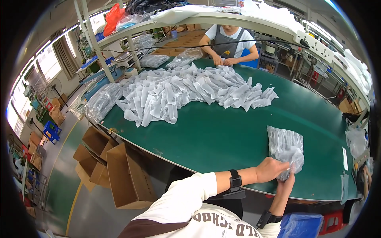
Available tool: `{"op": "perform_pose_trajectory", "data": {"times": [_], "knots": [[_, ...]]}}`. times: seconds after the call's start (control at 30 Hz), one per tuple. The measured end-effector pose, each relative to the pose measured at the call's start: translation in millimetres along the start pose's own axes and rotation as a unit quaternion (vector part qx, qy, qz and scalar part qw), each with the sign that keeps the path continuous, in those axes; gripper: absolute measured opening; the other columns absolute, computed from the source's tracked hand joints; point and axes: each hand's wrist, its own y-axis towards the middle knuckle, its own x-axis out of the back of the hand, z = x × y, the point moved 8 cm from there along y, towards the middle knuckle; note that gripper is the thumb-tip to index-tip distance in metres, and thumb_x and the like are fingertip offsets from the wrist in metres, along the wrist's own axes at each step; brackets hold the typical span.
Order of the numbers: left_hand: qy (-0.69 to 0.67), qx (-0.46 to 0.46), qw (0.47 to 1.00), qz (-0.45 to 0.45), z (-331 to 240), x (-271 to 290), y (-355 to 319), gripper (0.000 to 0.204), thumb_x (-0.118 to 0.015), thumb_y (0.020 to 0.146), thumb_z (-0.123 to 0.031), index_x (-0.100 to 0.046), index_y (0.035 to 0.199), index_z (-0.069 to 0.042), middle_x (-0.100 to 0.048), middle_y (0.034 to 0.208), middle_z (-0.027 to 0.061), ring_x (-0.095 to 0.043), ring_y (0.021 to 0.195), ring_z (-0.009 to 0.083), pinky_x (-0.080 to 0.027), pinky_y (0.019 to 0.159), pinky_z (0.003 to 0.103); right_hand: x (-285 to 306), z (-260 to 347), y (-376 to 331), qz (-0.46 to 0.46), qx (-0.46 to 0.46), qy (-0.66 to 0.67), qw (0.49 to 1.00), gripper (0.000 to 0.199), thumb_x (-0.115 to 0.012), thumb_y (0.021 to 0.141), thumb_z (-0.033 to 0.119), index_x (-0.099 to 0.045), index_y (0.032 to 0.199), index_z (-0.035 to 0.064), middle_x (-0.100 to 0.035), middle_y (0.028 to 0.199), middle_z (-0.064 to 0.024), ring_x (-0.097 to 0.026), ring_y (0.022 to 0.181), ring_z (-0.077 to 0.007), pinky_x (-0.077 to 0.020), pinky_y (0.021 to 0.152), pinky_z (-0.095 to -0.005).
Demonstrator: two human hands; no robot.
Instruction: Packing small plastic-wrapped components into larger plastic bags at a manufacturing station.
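Workshop, green table [222, 135] | left hand [271, 169] closed over the near end of a clear plastic bag of grey pieces [285, 146] | right hand [286, 183] pinches the same end from below | bag lies flat, stretching away from both hands | heap of grey-white pieces [186, 93] well beyond the grip | a co-worker's hands [223, 61] at its far side

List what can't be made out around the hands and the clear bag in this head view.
- Right hand: its fingers lie under the clear plastic bag, hidden by it.
- Bag contents: pale folded items, blurred by the crinkled film.
- Left hand: fingertips buried in the bag's lower end.
- Blue bin: cut off by the bottom edge.
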Motion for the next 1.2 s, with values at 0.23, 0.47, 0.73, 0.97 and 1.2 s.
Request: {"op": "perform_pose_trajectory", "data": {"times": [0.23,0.47,0.73,0.97,1.2], "knots": [[-0.005,-0.011,0.999,0.031,-0.3,-16.2,-3.9,0.012,-0.065,0.088,-0.015,-0.056,0.092,-0.008,-0.061,0.065,0.0131,-0.064,0.06,0.035,-0.051,0.052,0.043,49.9,41.0,2.0,-0.014,0.162,-0.292,0.942,0.049,-0.065,0.094,0.039,-0.058,0.127,0.0037,-0.065,0.12,-0.0128,-0.063,0.108,-0.0286,-0.0512,0.09,-0.0416],[-0.018,0.004,1.0,0.016,-0.6,-22.2,-8.4,0.011,-0.065,0.088,-0.015,-0.056,0.092,-0.008,-0.061,0.063,0.013,-0.064,0.06,0.0354,-0.051,0.053,0.044,-20.2,15.1,-6.6,0.086,-0.004,0.069,0.994,0.049,-0.063,0.095,0.037,-0.057,0.129,0.0024,-0.065,0.122,-0.013,-0.063,0.109,-0.0294,-0.0519,0.091,-0.0441],[-0.048,0.022,0.998,-0.028,0.8,-3.8,-4.4,0.01,-0.063,0.088,-0.016,-0.057,0.088,-0.008,-0.061,0.063,0.0143,-0.065,0.061,0.0357,-0.051,0.054,0.045,30.3,41.0,7.9,-0.035,0.19,-0.255,0.947,0.059,-0.068,0.092,0.037,-0.054,0.133,-0.0023,-0.064,0.125,-0.0176,-0.062,0.11,-0.0323,-0.051,0.093,-0.0449],[-0.03,0.024,0.999,0.023,10.1,-11.9,-11.3,0.009,-0.064,0.086,-0.015,-0.059,0.091,-0.01,-0.063,0.071,0.0137,-0.066,0.065,0.0336,-0.051,0.056,0.042,-29.8,61.1,-53.2,-0.197,0.215,-0.835,0.466,0.08,-0.081,0.072,0.048,-0.054,0.14,0.0162,-0.061,0.11,-0.0304,-0.06,0.1,-0.0454,-0.0514,0.083,-0.0518],[-0.092,0.005,0.995,0.046,2.4,-28.4,-13.4,0.007,-0.063,0.088,-0.012,-0.058,0.093,-0.008,-0.064,0.072,0.0156,-0.066,0.067,0.0356,-0.052,0.057,0.043,-1.5,63.6,-8.7,-0.223,0.313,-0.837,0.39,0.081,-0.079,0.073,0.048,-0.049,0.142,0.0174,-0.057,0.116,-0.032,-0.058,0.106,-0.0459,-0.0486,0.089,-0.0538]]}}
